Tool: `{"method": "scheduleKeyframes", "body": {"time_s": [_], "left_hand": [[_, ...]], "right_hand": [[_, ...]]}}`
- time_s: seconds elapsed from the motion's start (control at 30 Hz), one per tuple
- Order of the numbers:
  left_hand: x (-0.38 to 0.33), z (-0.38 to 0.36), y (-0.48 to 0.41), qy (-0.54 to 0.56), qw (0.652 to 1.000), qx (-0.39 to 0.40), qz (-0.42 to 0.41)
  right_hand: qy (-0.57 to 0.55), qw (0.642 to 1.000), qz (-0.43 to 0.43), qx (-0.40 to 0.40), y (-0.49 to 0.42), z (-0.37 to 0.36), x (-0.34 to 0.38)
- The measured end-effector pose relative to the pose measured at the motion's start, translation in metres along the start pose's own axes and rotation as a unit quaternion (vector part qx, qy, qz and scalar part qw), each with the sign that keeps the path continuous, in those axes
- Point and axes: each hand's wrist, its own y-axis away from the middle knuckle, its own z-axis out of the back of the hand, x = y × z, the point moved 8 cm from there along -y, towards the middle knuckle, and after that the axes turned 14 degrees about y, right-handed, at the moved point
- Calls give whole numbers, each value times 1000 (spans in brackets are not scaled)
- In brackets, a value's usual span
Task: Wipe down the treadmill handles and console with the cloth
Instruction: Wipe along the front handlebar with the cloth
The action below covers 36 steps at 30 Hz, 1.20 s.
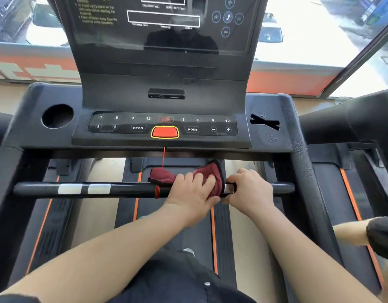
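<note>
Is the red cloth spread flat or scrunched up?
Scrunched up: the dark red fabric cloth lies bunched in folds over the black metal handlebar, gripped by the left hand.

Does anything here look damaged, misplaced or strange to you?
Two things. The red cord is wound round the handlebar beside the cloth. The right tray has a jagged cross-shaped opening, possibly broken, with droplets around it.
</note>
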Motion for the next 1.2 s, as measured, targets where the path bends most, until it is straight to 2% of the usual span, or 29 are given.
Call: {"method": "scheduleKeyframes", "body": {"time_s": [0.07,0.13,0.23,0.33,0.43,0.5,0.63,0.67,0.77,0.87,0.93,1.0,1.2], "left_hand": [[1,13,-22,44,998,35,42],[-3,16,-33,62,996,60,33],[-4,13,-12,32,999,-5,-5],[7,-5,25,5,999,-37,-33],[9,-7,20,-3,1000,-3,-1],[2,8,0,10,1000,-10,16],[-2,16,-32,28,995,98,-23],[-2,15,-31,26,995,92,-29],[5,7,1,42,999,-7,-9],[14,-12,31,3,991,-103,-81],[15,-13,25,3,994,-83,-77],[11,-8,13,1,999,-31,-31],[7,14,-5,2,1000,-28,-13]], "right_hand": [[2,1000,-3,1,0,1,1],[-1,1000,-3,3,1,2,2],[-1,1000,-6,11,1,2,3],[-4,1000,-12,7,3,2,3],[-2,1000,-10,15,3,3,3],[-1,1000,-8,23,3,5,3],[1,1000,-10,29,2,6,5],[-1,1000,-9,28,3,6,6],[-4,1000,-13,16,3,6,4],[-8,1000,-18,9,5,5,3],[-6,1000,-16,15,3,5,3],[-8,1000,-17,18,2,5,2],[-6,1000,-21,4,3,5,4]]}}
